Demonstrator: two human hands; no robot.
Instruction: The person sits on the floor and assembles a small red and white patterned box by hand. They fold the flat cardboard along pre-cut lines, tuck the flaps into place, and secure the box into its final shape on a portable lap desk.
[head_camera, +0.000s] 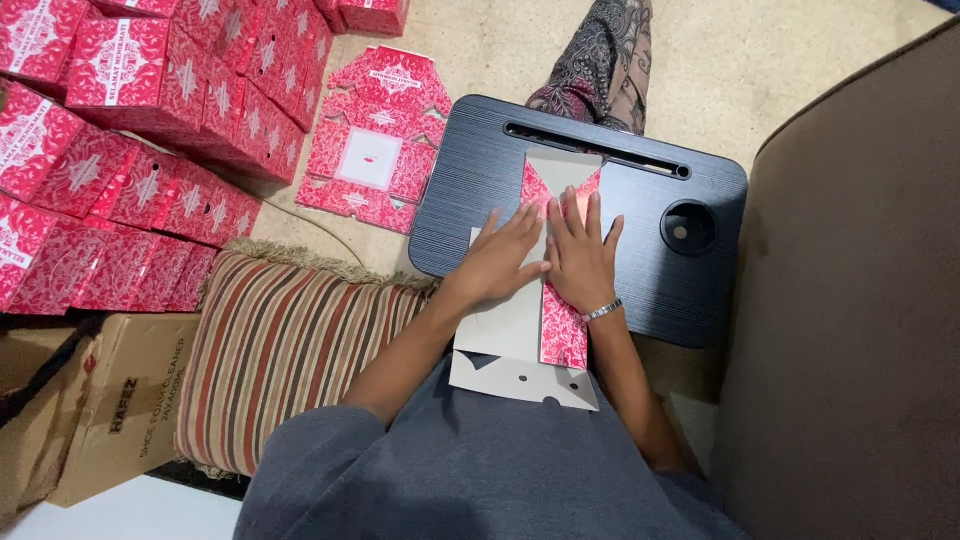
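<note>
- Red-patterned flat carton (563, 325) lies on the black surface (640, 270).
- Left hand (500, 262) presses it, fingers spread flat.
- Right hand (580, 262) presses beside, fingers splayed.

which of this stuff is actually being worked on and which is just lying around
In hand:
- flat red-and-grey carton blank, pressed down by left hand and right hand
- black lap desk under it

Lying about:
- stack of flat red blanks on the floor
- folded red boxes
- striped cushion
- brown cardboard box

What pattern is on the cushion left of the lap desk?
The fringed fabric cushion has red, brown and cream stripes, clearest in the head view.
</note>
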